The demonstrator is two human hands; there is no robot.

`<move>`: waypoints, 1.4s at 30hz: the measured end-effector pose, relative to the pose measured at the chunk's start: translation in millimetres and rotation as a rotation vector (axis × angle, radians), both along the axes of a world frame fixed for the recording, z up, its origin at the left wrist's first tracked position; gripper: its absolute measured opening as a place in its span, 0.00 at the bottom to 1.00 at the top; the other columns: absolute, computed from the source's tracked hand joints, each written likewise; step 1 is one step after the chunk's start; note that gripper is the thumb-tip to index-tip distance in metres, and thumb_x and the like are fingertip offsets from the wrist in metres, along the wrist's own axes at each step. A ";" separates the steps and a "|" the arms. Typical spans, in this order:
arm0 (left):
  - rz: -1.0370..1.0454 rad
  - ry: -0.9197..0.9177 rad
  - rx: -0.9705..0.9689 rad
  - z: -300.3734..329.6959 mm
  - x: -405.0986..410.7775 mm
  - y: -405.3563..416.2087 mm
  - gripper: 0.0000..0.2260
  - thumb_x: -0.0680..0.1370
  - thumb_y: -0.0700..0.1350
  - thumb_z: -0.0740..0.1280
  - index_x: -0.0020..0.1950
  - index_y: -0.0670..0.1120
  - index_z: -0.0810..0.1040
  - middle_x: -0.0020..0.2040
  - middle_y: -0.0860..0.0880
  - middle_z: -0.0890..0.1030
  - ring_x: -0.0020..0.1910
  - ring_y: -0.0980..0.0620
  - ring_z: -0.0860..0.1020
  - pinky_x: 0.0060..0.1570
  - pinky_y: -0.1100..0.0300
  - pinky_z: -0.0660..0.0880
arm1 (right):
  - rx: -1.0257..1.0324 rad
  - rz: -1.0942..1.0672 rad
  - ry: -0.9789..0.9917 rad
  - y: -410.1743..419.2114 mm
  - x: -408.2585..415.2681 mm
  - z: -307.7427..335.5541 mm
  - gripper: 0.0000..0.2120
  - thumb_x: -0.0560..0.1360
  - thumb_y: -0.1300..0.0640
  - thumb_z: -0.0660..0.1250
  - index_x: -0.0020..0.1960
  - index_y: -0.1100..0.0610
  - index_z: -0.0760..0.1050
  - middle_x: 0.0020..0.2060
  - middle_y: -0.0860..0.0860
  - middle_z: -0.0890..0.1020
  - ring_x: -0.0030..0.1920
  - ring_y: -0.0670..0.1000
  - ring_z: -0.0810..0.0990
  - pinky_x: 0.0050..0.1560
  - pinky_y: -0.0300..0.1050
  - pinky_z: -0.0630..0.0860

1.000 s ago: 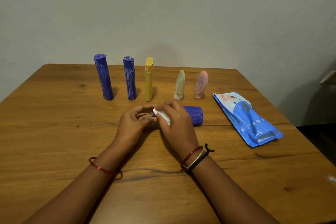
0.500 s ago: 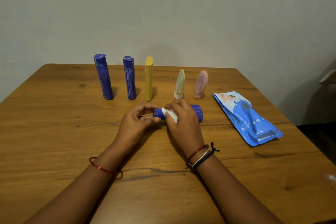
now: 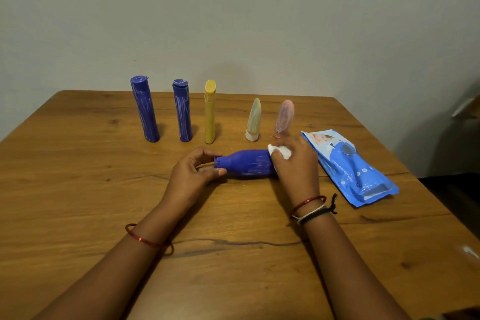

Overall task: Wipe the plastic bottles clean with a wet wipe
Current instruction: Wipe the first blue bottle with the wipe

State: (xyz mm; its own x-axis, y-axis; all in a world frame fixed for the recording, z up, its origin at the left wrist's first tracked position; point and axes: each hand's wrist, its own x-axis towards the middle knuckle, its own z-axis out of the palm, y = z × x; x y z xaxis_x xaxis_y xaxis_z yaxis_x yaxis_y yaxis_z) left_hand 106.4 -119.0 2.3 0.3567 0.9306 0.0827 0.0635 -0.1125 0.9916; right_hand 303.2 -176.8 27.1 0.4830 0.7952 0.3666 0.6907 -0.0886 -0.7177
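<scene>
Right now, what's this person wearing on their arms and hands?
Both forearms are bare, with no sleeves or gloves. The left wrist carries one thin red bangle. The right wrist carries a thin red bangle plus white and black thread bands, the black one knotted with loose ends.

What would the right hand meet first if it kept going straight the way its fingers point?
Probably the pink tube, standing just beyond the right hand; the gap between them is hard to judge.
</scene>
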 end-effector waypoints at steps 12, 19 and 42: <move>0.028 0.051 -0.016 -3.9 1.7 2.4 0.12 0.70 0.36 0.74 0.51 0.47 0.79 0.50 0.49 0.82 0.48 0.52 0.82 0.45 0.62 0.78 | -0.022 0.211 -0.367 4.8 -42.5 -11.4 0.08 0.76 0.62 0.64 0.53 0.55 0.79 0.52 0.51 0.75 0.55 0.47 0.71 0.53 0.37 0.66; 0.030 0.052 -0.024 0.4 1.6 0.0 0.12 0.71 0.36 0.73 0.52 0.45 0.78 0.49 0.50 0.82 0.43 0.60 0.82 0.39 0.72 0.75 | -0.183 -0.048 -0.209 4.1 19.4 -6.2 0.12 0.77 0.62 0.63 0.59 0.57 0.78 0.60 0.53 0.75 0.59 0.51 0.73 0.54 0.39 0.66; 0.044 0.108 -0.052 8.5 1.2 -4.1 0.12 0.72 0.36 0.72 0.52 0.46 0.78 0.50 0.49 0.81 0.45 0.57 0.82 0.41 0.67 0.76 | -0.110 -0.205 -0.186 3.8 31.3 -3.2 0.12 0.78 0.61 0.62 0.59 0.57 0.78 0.59 0.54 0.76 0.59 0.52 0.74 0.51 0.36 0.64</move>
State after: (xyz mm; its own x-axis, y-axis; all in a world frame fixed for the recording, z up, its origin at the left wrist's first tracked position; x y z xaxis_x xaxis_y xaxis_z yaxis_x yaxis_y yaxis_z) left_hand 107.6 -123.2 10.7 0.3193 0.9476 -0.0024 0.1743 -0.0562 0.9831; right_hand 334.5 -173.0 23.9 0.5699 0.7281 0.3809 0.7694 -0.3101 -0.5584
